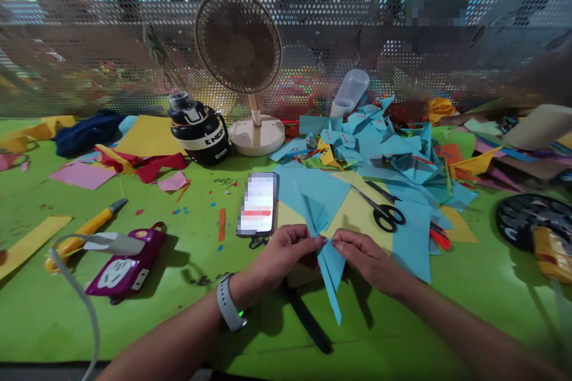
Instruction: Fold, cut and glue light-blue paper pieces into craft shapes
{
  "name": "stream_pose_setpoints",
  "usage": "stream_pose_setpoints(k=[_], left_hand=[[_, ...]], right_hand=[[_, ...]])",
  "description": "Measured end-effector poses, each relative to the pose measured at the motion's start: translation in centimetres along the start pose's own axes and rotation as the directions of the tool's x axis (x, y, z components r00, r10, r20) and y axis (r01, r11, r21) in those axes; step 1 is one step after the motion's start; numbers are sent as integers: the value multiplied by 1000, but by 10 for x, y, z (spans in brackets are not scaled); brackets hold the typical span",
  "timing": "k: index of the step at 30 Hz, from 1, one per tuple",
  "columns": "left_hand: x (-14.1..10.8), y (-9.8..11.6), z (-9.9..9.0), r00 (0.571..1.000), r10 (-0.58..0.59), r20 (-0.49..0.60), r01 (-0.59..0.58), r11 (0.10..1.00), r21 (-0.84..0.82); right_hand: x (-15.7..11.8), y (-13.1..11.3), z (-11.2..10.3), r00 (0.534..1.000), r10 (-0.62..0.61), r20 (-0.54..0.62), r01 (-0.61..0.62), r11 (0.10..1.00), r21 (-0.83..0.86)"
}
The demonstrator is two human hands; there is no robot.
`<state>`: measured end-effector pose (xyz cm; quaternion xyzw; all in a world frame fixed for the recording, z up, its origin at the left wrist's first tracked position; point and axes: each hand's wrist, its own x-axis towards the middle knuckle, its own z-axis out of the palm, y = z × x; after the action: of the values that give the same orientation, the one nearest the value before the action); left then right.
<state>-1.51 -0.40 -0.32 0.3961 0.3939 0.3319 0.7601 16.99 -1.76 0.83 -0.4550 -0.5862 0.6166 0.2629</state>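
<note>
Between both hands is a folded piece of light blue paper [331,271], with pointed ends above and below the fingers. My left hand [292,247], a pale watch band on its wrist, pinches the paper from the left. From the right, my right hand [364,257] pinches it between thumb and finger, close to the left fingertips. Under and behind them lie blue sheets [292,187] and yellow sheets [360,220]. Black-handled scissors [388,216] rest on the sheets to the right. A black strip-like object [310,321] lies below the hands, its upper end hidden.
A phone [258,202] lies left of the sheets. Behind stand a fan [257,134] and a black jug [201,137]. Folded blue paper pieces [379,137] are heaped at back right. A purple device [129,265] and a yellow cutter [92,226] lie left, a black round tray [518,220] right.
</note>
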Motion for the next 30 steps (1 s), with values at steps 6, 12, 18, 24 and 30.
stream_pose_setpoints(k=[6, 12, 18, 24, 30], left_hand=[[3, -1, -4, 999, -20, 26, 21, 998, -53], [5, 3, -10, 999, -49, -10, 48, 998, -43], [4, 9, -11, 994, -106, 37, 109, 989, -104], [2, 8, -11, 989, -114, 90, 120, 991, -65], [3, 4, -12, 990, -100, 95, 107, 992, -71]], right_hand=[[2, 6, 1, 999, 33, 24, -34, 996, 81], [-4, 5, -6, 866, -467, -180, 356, 827, -435], [-7, 4, -11, 763, -595, 254, 580, 454, -676], [0, 10, -15, 718, -634, 286, 623, 404, -670], [0, 6, -17, 748, -620, 238, 622, 530, -577]])
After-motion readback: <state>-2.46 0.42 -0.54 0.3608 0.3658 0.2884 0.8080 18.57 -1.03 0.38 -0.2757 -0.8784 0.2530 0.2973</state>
